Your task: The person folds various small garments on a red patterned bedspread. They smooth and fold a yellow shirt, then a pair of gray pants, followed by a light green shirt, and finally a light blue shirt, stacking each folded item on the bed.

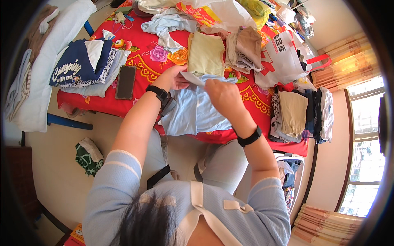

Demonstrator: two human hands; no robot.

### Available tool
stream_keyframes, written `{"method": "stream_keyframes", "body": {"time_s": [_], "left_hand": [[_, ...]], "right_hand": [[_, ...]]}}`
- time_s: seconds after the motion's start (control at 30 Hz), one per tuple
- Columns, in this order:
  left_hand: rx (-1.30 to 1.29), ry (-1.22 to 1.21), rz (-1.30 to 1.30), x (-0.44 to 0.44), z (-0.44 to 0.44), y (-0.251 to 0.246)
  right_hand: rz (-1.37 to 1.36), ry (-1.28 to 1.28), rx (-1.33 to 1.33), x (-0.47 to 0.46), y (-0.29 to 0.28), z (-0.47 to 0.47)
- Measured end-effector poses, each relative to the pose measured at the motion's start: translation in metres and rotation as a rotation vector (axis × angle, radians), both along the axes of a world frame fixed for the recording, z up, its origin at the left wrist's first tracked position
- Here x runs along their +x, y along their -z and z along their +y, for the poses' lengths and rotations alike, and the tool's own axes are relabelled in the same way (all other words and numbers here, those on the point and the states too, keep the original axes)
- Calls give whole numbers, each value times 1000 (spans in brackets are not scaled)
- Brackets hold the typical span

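Observation:
A light blue garment [197, 112] lies spread at the near edge of the red floral tablecloth [143, 72]. My right hand [223, 93] is closed on a pale flap of cloth [193, 78], probably part of this garment, and lifts it slightly. At the flap's other end is my left hand [177, 79], fingers loosely curled beside the cloth; whether they pinch it is unclear. Just beyond both hands sits a folded pale yellow garment [206, 53]. Folded brown and beige clothes [246, 49] are stacked to its right.
To the left are a folded stack topped by a navy printed shirt [81, 63] and a dark phone [125, 82]. Crumpled pale clothing [169, 26] and plastic bags [281, 57] crowd the far side. Folded trousers [294, 113] stand at the right edge, above a white-rimmed bin [303, 172].

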State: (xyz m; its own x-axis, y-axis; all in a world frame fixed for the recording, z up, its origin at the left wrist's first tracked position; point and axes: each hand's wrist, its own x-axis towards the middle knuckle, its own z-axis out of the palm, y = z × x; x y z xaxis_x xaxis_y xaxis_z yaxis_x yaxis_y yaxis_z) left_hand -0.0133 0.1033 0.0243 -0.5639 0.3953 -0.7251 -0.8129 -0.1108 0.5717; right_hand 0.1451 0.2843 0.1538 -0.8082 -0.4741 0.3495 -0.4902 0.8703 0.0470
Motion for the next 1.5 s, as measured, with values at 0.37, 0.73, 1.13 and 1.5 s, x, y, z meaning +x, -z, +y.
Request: {"method": "stream_keyframes", "body": {"time_s": [0.37,0.73,1.13,1.5], "left_hand": [[545,-107,58,4,-27,26],[355,-15,293,4,-27,56],[302,-164,312,6,-15,64],[174,-376,257,14,-21,74]], "right_hand": [[-199,-165,57,61,59,-66],[-331,-194,-144,68,102,-68],[-717,597,-1080,-82,155,-2],[-590,574,-1175,-109,196,21]]}}
